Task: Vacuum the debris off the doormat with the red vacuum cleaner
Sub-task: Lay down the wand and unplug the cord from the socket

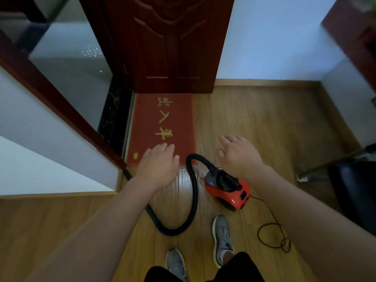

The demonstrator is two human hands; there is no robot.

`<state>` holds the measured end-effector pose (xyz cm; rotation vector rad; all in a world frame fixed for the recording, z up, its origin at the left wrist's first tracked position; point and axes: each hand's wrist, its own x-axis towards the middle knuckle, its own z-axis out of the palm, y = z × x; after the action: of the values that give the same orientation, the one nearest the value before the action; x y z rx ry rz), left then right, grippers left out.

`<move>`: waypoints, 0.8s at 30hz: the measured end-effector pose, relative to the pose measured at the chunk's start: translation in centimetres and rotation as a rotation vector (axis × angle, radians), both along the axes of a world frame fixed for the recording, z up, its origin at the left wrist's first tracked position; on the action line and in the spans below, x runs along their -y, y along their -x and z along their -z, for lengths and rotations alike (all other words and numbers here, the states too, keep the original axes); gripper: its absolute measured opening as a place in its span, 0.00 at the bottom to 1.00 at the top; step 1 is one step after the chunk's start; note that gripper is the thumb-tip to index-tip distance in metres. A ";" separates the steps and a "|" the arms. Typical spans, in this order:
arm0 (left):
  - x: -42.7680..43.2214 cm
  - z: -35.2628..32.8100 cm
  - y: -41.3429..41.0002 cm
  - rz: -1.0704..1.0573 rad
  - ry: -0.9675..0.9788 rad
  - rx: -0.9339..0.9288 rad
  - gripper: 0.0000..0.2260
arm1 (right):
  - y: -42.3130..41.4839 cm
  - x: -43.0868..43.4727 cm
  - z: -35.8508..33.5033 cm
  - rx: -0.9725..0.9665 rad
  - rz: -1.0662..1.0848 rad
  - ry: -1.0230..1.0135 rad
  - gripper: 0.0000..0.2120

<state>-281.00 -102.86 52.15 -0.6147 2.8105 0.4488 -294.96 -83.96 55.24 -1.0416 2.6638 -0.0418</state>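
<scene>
Both hands, left [157, 164] and right [238, 154], are held spread above the floor, nothing gripped. The vacuum [227, 189] is set just off the mat [162, 127] corner, hose [191, 200] looped alongside. The mat is wedged against door [173, 43] and threshold; bare floor [274, 123] lies rightward.

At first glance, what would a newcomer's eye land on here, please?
The left hand and right hand stretch forward, open and empty, above the floor. Below the right hand sits the red vacuum cleaner, its black hose looping left; ahead lies the red doormat before a dark door.
</scene>
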 end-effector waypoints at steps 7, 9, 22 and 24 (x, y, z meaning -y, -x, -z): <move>-2.1 -7.8 -1.1 0.022 0.009 -0.031 0.22 | -2.7 -2.9 -8.2 0.000 0.099 0.033 0.21; -2.9 -10.1 -1.4 0.020 -0.010 -0.032 0.24 | -3.7 -4.0 -10.2 0.002 0.117 0.036 0.21; -9.6 -21.3 -1.7 0.158 0.102 -0.065 0.23 | -6.7 -13.3 -19.2 -0.074 0.278 0.126 0.21; -11.0 -22.2 -1.4 0.169 0.116 -0.077 0.24 | -6.8 -15.5 -20.0 -0.097 0.297 0.139 0.22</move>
<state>-279.64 -91.89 74.31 -0.3848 2.9470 0.2853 -288.18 -68.47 75.28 -0.6922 2.9174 -0.2455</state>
